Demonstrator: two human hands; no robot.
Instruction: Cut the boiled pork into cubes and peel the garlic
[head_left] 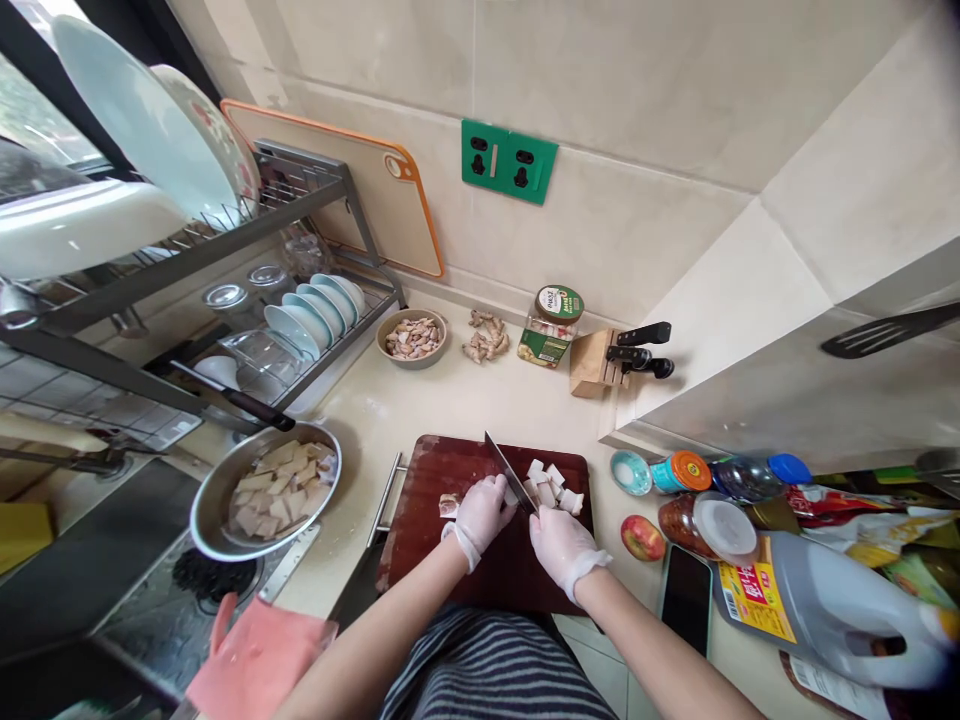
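Note:
A kitchen knife (504,468) is in my right hand (562,545), its blade slanting away to the left over the dark red cutting board (435,465). My gloved left hand (481,515) is closed beside the blade, fingers curled over a pale piece of fatty meat that is mostly hidden. To the right of the blade lies a heap of white meat chunks (553,485). A smaller pinkish piece of meat (448,505) rests left of my left hand. Both hands wear thin clear gloves.
At left, a metal pan (196,515) holds pale slices in water beside the sink (142,620), below a dish rack (225,240). A bowl of meat pieces (390,355), ginger (486,338), a jar (551,325) and a knife block (592,365) stand behind. Right are an apple (643,538), phone (686,600) and large jug (825,600).

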